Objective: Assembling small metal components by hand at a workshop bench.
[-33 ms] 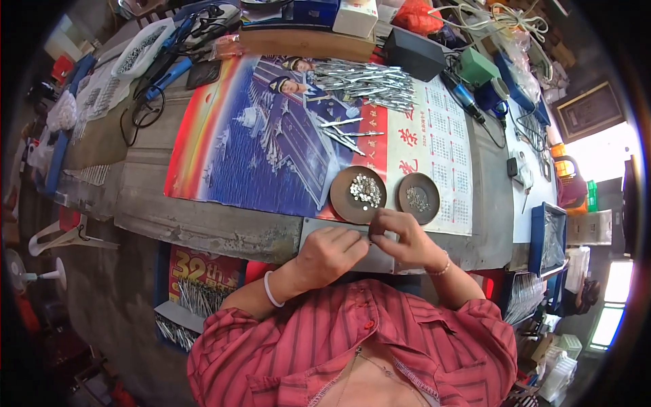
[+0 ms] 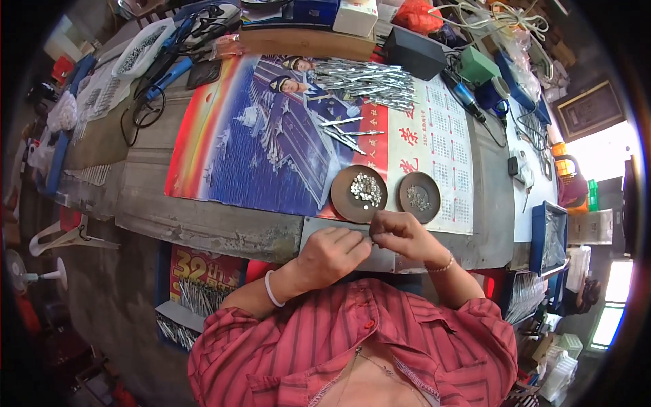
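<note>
**A:** Anything different from the earlier frame?

**B:** I see no change; it was taken at the same instant, so both hands sit where they were, at the near edge of the bench.

**A:** What are they on?

**B:** My left hand (image 2: 332, 252) is curled, fingers pinched on a thin silvery metal pin (image 2: 369, 239). My right hand (image 2: 401, 234) is closed over the pin's other end, fingertips meeting the left's. Both rest over a flat grey plate (image 2: 312, 230).

**A:** Materials nearby?

**B:** Two round brown dishes just beyond the hands: the left dish (image 2: 342, 200) holds small shiny metal bits, the right dish (image 2: 407, 203) duller grains. Behind, a heap of slim metal rods (image 2: 369, 81) lies on a glossy printed poster (image 2: 271, 149).
</note>
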`<action>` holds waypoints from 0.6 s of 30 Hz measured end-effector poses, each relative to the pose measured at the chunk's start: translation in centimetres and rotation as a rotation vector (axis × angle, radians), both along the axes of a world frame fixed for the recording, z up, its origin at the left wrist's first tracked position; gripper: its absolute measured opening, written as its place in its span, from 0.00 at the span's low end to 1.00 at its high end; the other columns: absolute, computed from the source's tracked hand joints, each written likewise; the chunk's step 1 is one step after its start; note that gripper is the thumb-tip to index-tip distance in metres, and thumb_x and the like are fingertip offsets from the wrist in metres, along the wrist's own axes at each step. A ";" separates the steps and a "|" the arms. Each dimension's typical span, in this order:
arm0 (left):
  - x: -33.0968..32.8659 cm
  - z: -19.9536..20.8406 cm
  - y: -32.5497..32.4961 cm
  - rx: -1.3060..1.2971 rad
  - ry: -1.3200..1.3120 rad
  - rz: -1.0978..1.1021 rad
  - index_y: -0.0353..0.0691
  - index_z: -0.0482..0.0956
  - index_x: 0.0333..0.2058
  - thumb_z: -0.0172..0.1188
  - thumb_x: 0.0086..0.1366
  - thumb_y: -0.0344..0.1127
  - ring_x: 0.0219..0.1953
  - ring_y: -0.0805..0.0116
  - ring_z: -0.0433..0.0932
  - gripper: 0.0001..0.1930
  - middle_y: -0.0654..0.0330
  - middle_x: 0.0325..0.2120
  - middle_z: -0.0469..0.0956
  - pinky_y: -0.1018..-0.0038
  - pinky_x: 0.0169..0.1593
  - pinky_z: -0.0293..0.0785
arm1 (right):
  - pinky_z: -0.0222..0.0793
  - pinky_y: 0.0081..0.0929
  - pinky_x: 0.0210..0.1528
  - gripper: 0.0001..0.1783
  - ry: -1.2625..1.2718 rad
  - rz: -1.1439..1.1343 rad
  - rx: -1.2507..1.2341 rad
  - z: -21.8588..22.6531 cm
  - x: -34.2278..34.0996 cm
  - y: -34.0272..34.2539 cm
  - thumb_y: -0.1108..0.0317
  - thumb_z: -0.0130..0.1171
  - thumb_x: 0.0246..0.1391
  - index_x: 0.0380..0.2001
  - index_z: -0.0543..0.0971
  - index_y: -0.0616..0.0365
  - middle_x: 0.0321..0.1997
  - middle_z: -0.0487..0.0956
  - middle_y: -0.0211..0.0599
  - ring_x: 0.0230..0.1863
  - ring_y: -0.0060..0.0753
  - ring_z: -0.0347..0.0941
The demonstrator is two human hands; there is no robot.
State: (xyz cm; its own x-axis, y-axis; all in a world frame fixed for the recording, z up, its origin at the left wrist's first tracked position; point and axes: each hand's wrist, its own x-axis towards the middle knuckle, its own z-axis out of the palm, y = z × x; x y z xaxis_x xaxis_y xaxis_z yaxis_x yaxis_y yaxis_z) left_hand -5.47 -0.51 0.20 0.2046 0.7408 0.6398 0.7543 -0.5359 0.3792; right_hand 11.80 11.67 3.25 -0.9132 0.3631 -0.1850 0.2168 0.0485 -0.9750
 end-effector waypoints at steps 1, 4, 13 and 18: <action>0.0 0.1 0.0 -0.004 0.003 -0.001 0.39 0.72 0.29 0.55 0.50 0.32 0.24 0.64 0.74 0.06 0.60 0.22 0.70 0.69 0.27 0.71 | 0.64 0.28 0.35 0.05 0.003 -0.001 -0.004 0.2 0.1 0.0 0.76 0.55 0.49 0.24 0.71 0.66 0.25 0.70 0.41 0.30 0.36 0.68; -0.2 0.1 0.1 -0.030 -0.084 -0.058 0.39 0.73 0.29 0.57 0.51 0.30 0.24 0.63 0.74 0.06 0.59 0.21 0.71 0.69 0.27 0.70 | 0.65 0.31 0.34 0.05 0.108 0.007 0.476 1.4 0.3 -1.2 0.76 0.57 0.46 0.26 0.72 0.64 0.28 0.70 0.39 0.30 0.42 0.69; 0.5 0.0 1.2 -0.154 -0.250 0.025 0.39 0.74 0.28 0.61 0.52 0.28 0.23 0.60 0.74 0.05 0.58 0.20 0.71 0.68 0.26 0.70 | 0.62 0.31 0.31 0.09 0.166 0.095 1.196 2.0 -0.3 -0.5 0.74 0.59 0.38 0.23 0.69 0.58 0.28 0.67 0.37 0.26 0.36 0.67; 0.7 -1.0 1.5 -0.025 -0.123 0.030 0.37 0.75 0.31 0.58 0.52 0.28 0.24 0.60 0.75 0.06 0.55 0.25 0.73 0.68 0.28 0.71 | 0.65 0.38 0.31 0.04 0.122 -0.022 0.625 1.6 0.5 -0.1 0.75 0.56 0.50 0.28 0.72 0.65 0.29 0.68 0.44 0.29 0.49 0.68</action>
State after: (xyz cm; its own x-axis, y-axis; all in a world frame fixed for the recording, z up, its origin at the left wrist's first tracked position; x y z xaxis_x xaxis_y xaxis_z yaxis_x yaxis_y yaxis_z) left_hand -4.75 1.00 -0.75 0.1037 0.7611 0.6403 0.7169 -0.5035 0.4823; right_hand 12.30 11.60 4.90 -0.9056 0.3875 0.1726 0.1131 0.6128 -0.7821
